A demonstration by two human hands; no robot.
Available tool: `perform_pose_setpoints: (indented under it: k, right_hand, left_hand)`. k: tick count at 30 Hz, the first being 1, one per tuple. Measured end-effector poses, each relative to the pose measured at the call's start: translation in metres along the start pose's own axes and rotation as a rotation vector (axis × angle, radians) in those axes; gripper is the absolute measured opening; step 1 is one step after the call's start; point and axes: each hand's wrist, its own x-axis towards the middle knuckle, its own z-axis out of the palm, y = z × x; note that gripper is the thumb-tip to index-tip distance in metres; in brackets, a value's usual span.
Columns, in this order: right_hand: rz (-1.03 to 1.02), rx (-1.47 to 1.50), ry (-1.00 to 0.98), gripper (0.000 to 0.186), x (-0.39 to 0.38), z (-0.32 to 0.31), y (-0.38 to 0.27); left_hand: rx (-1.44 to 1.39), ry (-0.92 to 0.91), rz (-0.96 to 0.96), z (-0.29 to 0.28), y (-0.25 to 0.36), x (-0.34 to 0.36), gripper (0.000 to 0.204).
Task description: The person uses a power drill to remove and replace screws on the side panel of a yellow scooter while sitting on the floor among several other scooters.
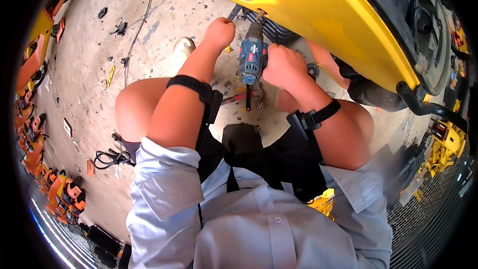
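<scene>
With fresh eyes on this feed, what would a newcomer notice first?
The big yellow panel sweeping across the upper right. Next, the blue drill at upper centre, held in the right hand and aimed up toward the panel's lower edge. Just left of it, the left hand is closed on a dark bar.

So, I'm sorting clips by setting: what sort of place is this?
Probably a repair or assembly workshop: the right hand holds a blue power drill beside a large yellow body panel, and orange-and-black equipment lines the left edge of the scuffed floor.
</scene>
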Motion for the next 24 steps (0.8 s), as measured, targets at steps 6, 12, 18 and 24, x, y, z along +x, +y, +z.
perform_pose_setpoints:
  k: [6, 12, 18, 24]
  right_hand:
    - [0.045, 0.0, -0.02, 0.031, -0.006, -0.007, 0.002]
    - [-0.071, -0.014, 0.15, 0.027, 0.002, 0.006, 0.034]
    - [-0.054, 0.013, 0.15, 0.03, 0.009, 0.013, 0.033]
    - [-0.073, 0.045, 0.172, 0.031, 0.014, 0.018, 0.029]
  left_hand:
    - [-0.779, -0.117, -0.084, 0.043, 0.026, 0.004, 0.042]
    - [-0.96, -0.177, -0.03, 0.083, 0.004, 0.019, 0.038]
    - [-1.052, -0.113, 0.039, 0.096, 0.01, 0.021, 0.037]
    - [-1.025, -0.095, 0.02, 0.103, 0.002, 0.038, 0.034]
